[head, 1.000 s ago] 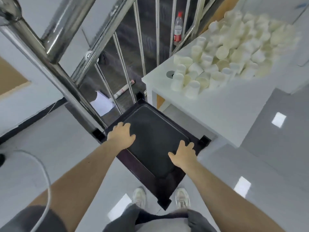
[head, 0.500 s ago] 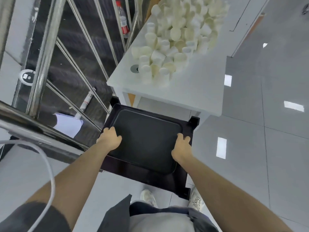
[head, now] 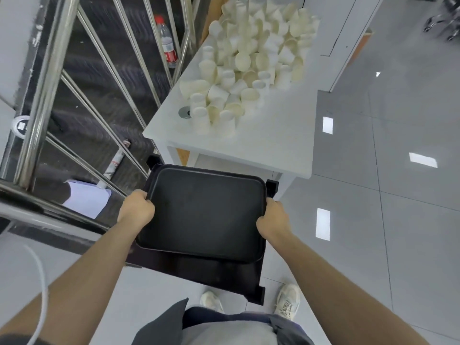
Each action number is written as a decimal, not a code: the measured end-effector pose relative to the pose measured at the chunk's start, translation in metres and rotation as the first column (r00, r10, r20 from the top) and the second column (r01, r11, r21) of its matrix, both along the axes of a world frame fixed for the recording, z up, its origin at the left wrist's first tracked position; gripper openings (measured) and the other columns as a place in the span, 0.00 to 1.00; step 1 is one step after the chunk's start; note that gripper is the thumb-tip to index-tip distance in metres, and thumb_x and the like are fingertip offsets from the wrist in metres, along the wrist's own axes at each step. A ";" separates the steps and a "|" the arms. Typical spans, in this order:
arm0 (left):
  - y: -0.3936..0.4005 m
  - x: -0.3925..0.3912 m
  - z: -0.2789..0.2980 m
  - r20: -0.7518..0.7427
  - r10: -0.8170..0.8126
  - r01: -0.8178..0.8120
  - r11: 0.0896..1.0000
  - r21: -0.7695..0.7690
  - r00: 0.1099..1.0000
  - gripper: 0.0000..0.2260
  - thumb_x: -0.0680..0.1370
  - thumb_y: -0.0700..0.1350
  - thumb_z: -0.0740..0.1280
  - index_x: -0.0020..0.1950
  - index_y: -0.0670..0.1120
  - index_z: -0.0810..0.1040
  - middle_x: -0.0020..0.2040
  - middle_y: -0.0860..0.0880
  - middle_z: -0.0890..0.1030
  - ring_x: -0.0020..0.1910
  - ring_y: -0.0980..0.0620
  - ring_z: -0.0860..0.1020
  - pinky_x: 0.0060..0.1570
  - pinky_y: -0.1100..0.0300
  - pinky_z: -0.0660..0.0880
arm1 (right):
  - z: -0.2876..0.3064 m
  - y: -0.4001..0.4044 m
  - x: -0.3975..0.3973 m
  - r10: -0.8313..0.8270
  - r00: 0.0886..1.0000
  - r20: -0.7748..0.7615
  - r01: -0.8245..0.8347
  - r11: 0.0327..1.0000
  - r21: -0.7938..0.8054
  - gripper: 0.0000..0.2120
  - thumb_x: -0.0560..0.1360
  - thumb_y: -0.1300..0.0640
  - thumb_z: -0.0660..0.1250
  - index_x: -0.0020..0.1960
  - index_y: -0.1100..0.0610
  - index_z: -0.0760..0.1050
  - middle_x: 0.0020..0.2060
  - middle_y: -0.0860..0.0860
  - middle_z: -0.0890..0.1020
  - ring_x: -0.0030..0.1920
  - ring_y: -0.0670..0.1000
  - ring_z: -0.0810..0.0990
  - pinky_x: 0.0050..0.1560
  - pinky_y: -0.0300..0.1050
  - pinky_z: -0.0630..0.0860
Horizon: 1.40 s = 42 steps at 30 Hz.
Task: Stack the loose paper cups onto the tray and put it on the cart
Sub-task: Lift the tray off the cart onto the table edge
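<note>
A black tray [head: 204,210] with nothing on it is held just above the black cart [head: 224,277]. My left hand [head: 137,210] grips its left rim and my right hand [head: 272,219] grips its right rim. The tray's near edge is raised off the cart top. A big heap of loose white paper cups [head: 249,61] lies on the white table [head: 273,145] just beyond the cart.
A steel stair railing [head: 44,95] runs along the left, with dark stairs behind it. A plastic bottle [head: 167,46] stands past the rails. Grey tiled floor [head: 385,220] spreads out to the right. My shoes [head: 286,302] show below the cart.
My hands went from resting flat on the tray to gripping its two side rims. The tray has come up off the cart, and my view has swung toward the table.
</note>
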<state>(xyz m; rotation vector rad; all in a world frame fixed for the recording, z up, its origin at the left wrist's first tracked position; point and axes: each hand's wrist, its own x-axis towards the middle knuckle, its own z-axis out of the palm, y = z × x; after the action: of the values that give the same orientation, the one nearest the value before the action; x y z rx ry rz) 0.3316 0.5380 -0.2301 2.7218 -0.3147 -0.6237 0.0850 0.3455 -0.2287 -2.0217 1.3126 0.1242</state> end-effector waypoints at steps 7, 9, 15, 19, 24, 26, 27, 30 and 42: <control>-0.034 -0.046 0.029 0.031 -0.005 0.007 0.997 -0.080 0.999 0.12 0.77 0.40 0.60 0.60 0.43 0.74 0.58 0.41 0.78 0.55 0.41 0.75 0.52 0.51 0.73 | 0.028 -0.068 -0.035 0.051 0.994 0.101 -0.038 0.991 -0.131 0.17 0.72 0.69 0.57 0.58 0.61 0.74 0.54 0.58 0.75 0.48 0.59 0.77 0.50 0.52 0.76; -0.048 -0.062 0.036 0.021 -0.009 0.012 0.993 -0.116 1.000 0.11 0.76 0.38 0.61 0.57 0.45 0.75 0.55 0.43 0.79 0.53 0.42 0.76 0.50 0.51 0.74 | 0.033 -0.093 -0.043 0.071 0.992 0.108 -0.053 0.986 -0.161 0.17 0.71 0.69 0.56 0.56 0.62 0.75 0.53 0.58 0.76 0.48 0.60 0.78 0.49 0.52 0.77; -0.108 -0.119 0.050 -0.004 0.005 -0.005 0.987 -0.159 1.000 0.10 0.73 0.38 0.61 0.51 0.47 0.76 0.42 0.46 0.81 0.38 0.45 0.81 0.43 0.48 0.81 | 0.044 -0.186 -0.071 0.162 0.980 0.112 -0.140 0.973 -0.183 0.16 0.69 0.72 0.55 0.49 0.63 0.78 0.44 0.58 0.80 0.43 0.60 0.79 0.44 0.55 0.80; -0.147 -0.156 0.056 -0.018 0.055 -0.057 0.986 -0.159 0.998 0.08 0.72 0.37 0.61 0.48 0.45 0.75 0.41 0.45 0.80 0.37 0.46 0.80 0.37 0.51 0.80 | 0.052 -0.238 -0.079 0.245 0.967 0.064 -0.227 0.951 -0.210 0.12 0.69 0.73 0.55 0.46 0.67 0.76 0.41 0.60 0.80 0.41 0.60 0.78 0.40 0.50 0.76; -0.184 -0.182 0.062 -0.073 0.047 -0.060 0.979 -0.194 0.996 0.10 0.71 0.35 0.60 0.49 0.43 0.75 0.40 0.43 0.79 0.37 0.47 0.79 0.29 0.57 0.76 | 0.053 -0.289 -0.075 0.296 0.955 0.030 -0.285 0.938 -0.197 0.08 0.69 0.72 0.57 0.38 0.63 0.72 0.39 0.60 0.79 0.41 0.60 0.77 0.38 0.48 0.72; -0.198 -0.186 0.065 -0.096 0.037 -0.054 0.981 -0.187 0.995 0.12 0.72 0.35 0.60 0.53 0.43 0.75 0.42 0.44 0.79 0.37 0.48 0.78 0.27 0.61 0.72 | 0.052 -0.305 -0.072 0.308 0.951 0.017 -0.299 0.935 -0.192 0.08 0.69 0.71 0.57 0.37 0.61 0.70 0.39 0.58 0.78 0.40 0.59 0.76 0.38 0.47 0.71; -0.209 -0.186 0.066 -0.097 0.046 -0.064 0.981 -0.184 0.994 0.12 0.73 0.35 0.59 0.54 0.43 0.74 0.44 0.44 0.78 0.38 0.49 0.78 0.28 0.61 0.72 | 0.052 -0.316 -0.068 0.317 0.948 0.009 -0.309 0.932 -0.190 0.08 0.70 0.71 0.57 0.37 0.60 0.70 0.39 0.58 0.77 0.40 0.58 0.75 0.38 0.46 0.70; -0.233 -0.185 0.066 -0.080 0.072 -0.085 0.981 -0.176 0.994 0.15 0.74 0.35 0.59 0.60 0.43 0.71 0.48 0.46 0.76 0.44 0.46 0.77 0.37 0.55 0.75 | 0.051 -0.341 -0.055 0.342 0.940 -0.009 -0.338 0.925 -0.175 0.08 0.71 0.71 0.57 0.41 0.61 0.72 0.39 0.57 0.77 0.39 0.56 0.75 0.35 0.44 0.68; -0.324 -0.139 0.023 -0.151 0.245 -0.269 0.949 -0.166 0.958 0.19 0.76 0.35 0.58 0.67 0.40 0.63 0.52 0.43 0.74 0.48 0.45 0.74 0.47 0.51 0.73 | 0.034 -0.445 0.039 0.492 0.869 -0.048 -0.492 0.852 -0.178 0.09 0.71 0.72 0.56 0.45 0.63 0.73 0.41 0.56 0.77 0.43 0.58 0.76 0.35 0.46 0.71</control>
<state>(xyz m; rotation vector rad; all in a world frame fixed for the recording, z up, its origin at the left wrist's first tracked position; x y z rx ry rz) 0.1924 0.2144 -0.2067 2.4741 0.0160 -0.6551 0.1241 -0.0996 -0.1947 -2.4847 0.7954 0.2454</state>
